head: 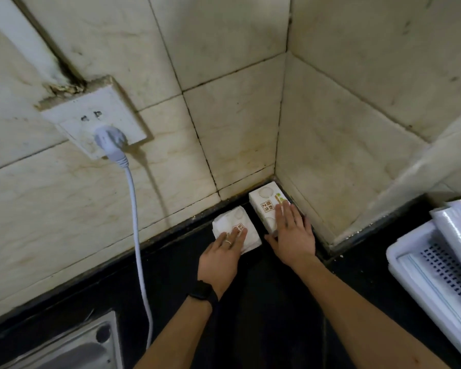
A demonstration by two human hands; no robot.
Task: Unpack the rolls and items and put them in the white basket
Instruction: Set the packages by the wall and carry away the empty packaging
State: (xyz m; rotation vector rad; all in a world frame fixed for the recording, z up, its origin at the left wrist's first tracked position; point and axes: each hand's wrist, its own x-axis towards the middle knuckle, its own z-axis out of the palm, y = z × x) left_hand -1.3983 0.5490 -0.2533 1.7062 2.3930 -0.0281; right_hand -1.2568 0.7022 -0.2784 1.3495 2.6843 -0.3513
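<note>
Two white tissue packs lie on the black counter (264,288) in the tiled corner. My left hand (224,251) rests with its fingers on the crumpled, softer pack (232,222). My right hand (290,230) lies flat over the boxy pack (264,201), thumb against its near side, which sits tight in the corner. The white basket (399,251) stands at the right edge, with a plastic-wrapped roll (458,222) and flat white items in it.
A white plug and cable (136,209) hang from a wall socket (96,115) down to the counter at the left. A steel sink edge (77,344) shows at the bottom left. Tiled walls close the corner behind the packs.
</note>
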